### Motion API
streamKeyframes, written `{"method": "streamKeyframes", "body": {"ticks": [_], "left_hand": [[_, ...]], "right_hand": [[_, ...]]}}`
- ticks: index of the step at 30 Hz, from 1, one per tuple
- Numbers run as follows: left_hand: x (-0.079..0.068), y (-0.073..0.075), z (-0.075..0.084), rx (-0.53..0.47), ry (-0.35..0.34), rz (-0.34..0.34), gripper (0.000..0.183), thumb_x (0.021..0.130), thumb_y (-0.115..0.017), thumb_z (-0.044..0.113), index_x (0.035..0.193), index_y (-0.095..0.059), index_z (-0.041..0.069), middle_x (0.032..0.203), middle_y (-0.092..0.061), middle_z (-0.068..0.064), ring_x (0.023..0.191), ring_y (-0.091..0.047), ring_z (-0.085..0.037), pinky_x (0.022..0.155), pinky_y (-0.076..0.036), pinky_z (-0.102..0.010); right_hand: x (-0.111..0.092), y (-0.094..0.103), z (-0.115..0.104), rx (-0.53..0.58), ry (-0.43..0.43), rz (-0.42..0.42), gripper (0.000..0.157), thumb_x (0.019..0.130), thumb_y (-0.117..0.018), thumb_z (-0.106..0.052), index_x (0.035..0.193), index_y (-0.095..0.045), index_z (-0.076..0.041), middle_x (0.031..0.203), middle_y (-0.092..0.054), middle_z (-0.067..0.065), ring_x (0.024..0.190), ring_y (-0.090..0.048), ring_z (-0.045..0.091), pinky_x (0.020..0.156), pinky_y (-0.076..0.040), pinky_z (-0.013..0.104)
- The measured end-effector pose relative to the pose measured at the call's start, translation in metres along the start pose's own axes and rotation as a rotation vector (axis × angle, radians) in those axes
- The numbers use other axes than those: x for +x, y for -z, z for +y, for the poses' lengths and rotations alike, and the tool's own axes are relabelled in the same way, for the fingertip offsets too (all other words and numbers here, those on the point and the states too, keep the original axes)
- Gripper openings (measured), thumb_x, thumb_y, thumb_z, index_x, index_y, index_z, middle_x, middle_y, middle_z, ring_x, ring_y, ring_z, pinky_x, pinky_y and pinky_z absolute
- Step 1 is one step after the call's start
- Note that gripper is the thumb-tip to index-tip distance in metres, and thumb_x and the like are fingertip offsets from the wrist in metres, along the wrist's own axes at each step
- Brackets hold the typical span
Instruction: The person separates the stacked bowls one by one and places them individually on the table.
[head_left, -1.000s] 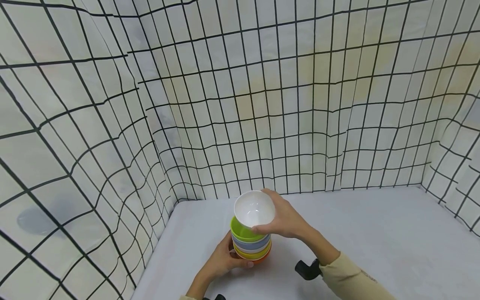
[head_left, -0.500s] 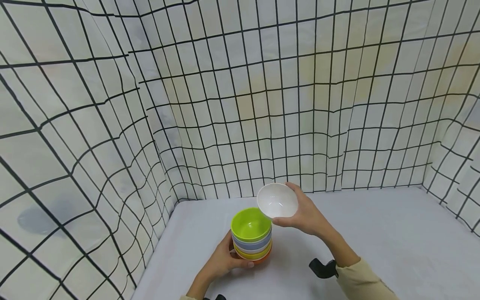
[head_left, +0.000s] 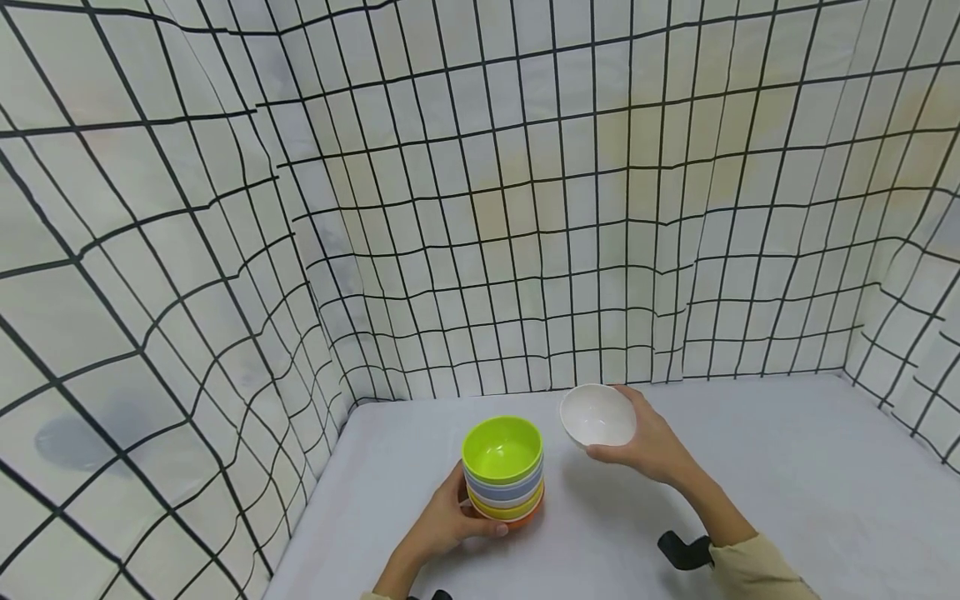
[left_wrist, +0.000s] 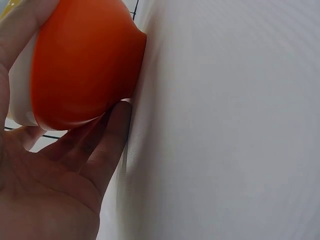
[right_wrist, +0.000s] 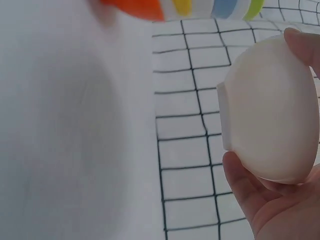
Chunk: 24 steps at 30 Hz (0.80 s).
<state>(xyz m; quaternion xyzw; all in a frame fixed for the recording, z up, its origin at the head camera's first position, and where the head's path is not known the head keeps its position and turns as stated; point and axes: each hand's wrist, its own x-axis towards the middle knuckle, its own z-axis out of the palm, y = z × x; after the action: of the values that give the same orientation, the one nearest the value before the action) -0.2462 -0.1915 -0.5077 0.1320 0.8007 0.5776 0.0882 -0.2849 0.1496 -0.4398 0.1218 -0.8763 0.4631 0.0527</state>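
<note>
A stack of nested bowls [head_left: 504,493] stands on the white table, with a lime green bowl [head_left: 501,450] on top, blue, white and yellow ones beneath, and an orange bowl [left_wrist: 87,65] at the bottom. My left hand [head_left: 447,518] curls its thumb and fingers round the lower part of this stack. In the left wrist view its fingertips reach under the orange bowl, close to the tabletop. To the right of the stack, a white bowl [head_left: 597,414] is held above the table by my right hand [head_left: 651,440]. Thumb and fingers grip it at opposite sides; the right wrist view shows its foot and outer wall.
The white table [head_left: 787,475] stretches far to the right of the hands. Behind it and on the left rise white walls [head_left: 570,250] with a black grid. Black wrist camera mounts [head_left: 684,552] sit on both forearms.
The white bowl has moved off to the right from above the stack in my right hand, and is now a little lower than half a second ago. The left hand and stack have stayed put.
</note>
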Motion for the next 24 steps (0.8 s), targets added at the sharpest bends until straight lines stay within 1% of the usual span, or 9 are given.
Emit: {"method": "streamKeyframes", "body": {"ticks": [7, 10, 14, 17, 20, 24], "left_hand": [[0.0, 0.001, 0.001, -0.01, 0.009, -0.002, 0.107, 0.067, -0.097, 0.027, 0.155, -0.036, 0.031, 0.145, -0.056, -0.001, 0.134, -0.056, -0.028, 0.109, -0.053, -0.042], [0.0, 0.001, 0.001, -0.006, 0.003, 0.001, 0.106, 0.068, -0.097, 0.026, 0.155, -0.036, 0.03, 0.145, -0.056, -0.002, 0.134, -0.056, -0.029, 0.11, -0.052, -0.046], [0.0, 0.001, 0.001, 0.007, -0.005, 0.005, 0.107, 0.069, -0.096, 0.026, 0.156, -0.035, 0.028, 0.146, -0.056, -0.002, 0.135, -0.056, -0.029, 0.112, -0.05, -0.049], [-0.001, 0.001, 0.002, 0.007, -0.002, 0.006, 0.107, 0.069, -0.096, 0.027, 0.156, -0.034, 0.028, 0.146, -0.056, -0.002, 0.135, -0.056, -0.029, 0.113, -0.049, -0.049], [-0.001, 0.0, 0.003, -0.004, 0.002, 0.004, 0.107, 0.069, -0.096, 0.026, 0.156, -0.035, 0.027, 0.146, -0.056, -0.002, 0.135, -0.056, -0.029, 0.114, -0.048, -0.05], [-0.001, 0.0, 0.003, -0.014, 0.002, 0.001, 0.107, 0.068, -0.096, 0.024, 0.156, -0.034, 0.027, 0.147, -0.056, -0.002, 0.136, -0.055, -0.028, 0.117, -0.045, -0.052]], "right_hand": [[-0.003, 0.022, 0.03, -0.07, -0.005, 0.034, 0.11, 0.074, -0.091, -0.042, 0.154, -0.028, 0.001, 0.147, -0.048, 0.027, 0.122, -0.059, 0.044, 0.089, -0.059, 0.053], [-0.004, 0.031, 0.043, -0.087, -0.009, 0.043, 0.108, 0.076, -0.09, -0.042, 0.153, -0.029, 0.003, 0.146, -0.047, 0.028, 0.123, -0.057, 0.045, 0.09, -0.058, 0.055], [-0.005, 0.042, 0.061, -0.103, -0.022, 0.046, 0.105, 0.078, -0.089, -0.04, 0.153, -0.03, 0.004, 0.144, -0.047, 0.028, 0.123, -0.056, 0.045, 0.09, -0.057, 0.054], [-0.006, 0.05, 0.074, -0.128, -0.048, 0.041, 0.107, 0.079, -0.088, -0.041, 0.153, -0.027, 0.007, 0.146, -0.045, 0.031, 0.124, -0.054, 0.047, 0.091, -0.056, 0.057], [-0.007, 0.057, 0.086, -0.166, -0.084, 0.031, 0.113, 0.079, -0.086, -0.044, 0.154, -0.023, 0.011, 0.147, -0.04, 0.036, 0.125, -0.051, 0.051, 0.093, -0.054, 0.063], [-0.009, 0.067, 0.1, -0.2, -0.131, 0.025, 0.116, 0.08, -0.085, -0.048, 0.154, -0.02, 0.013, 0.147, -0.038, 0.038, 0.126, -0.049, 0.052, 0.096, -0.051, 0.066]]}}
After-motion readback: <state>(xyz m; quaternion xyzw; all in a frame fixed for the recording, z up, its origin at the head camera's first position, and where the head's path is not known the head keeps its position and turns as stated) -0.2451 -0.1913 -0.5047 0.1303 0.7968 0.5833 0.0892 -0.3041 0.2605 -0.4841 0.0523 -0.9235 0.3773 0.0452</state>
